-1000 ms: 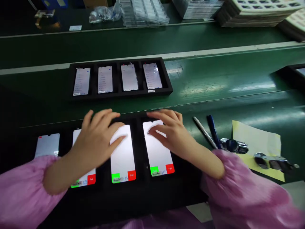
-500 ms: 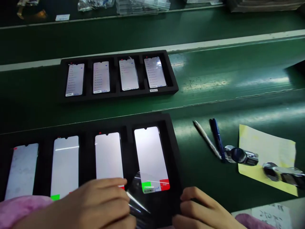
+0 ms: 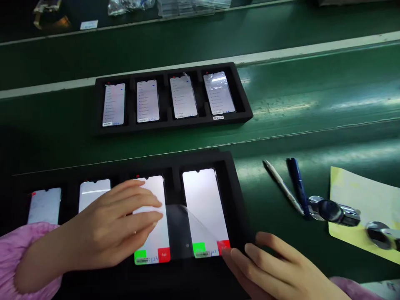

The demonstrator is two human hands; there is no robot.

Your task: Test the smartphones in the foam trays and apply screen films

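Note:
A clear plastic film (image 3: 178, 227) stretches between my hands, over the gap between two phones and part of the right one. My left hand (image 3: 115, 225) is pinched on the film's left side, above a lit phone (image 3: 151, 246) partly hidden by the fingers. My right hand (image 3: 271, 266) grips the lower right corner, beside the red Fail box of the rightmost phone (image 3: 200, 200). That phone's screen is white, with a green box and a label at its foot. Both phones lie in a black foam tray (image 3: 239, 208), with two more phones to the left.
Behind stands a second black tray (image 3: 246, 116) holding several phones with list screens. To the right lie a white pen (image 3: 283, 187), a blue marker (image 3: 296, 185), metal-and-black tools (image 3: 334, 210) and yellow paper (image 3: 353, 183). Plastic bags (image 3: 128, 6) sit at the far edge.
My left hand has risen from the tray's front to over the second phone from the right, spreading the film upward. The right hand has come in at the film's corner. The view has shifted slightly.

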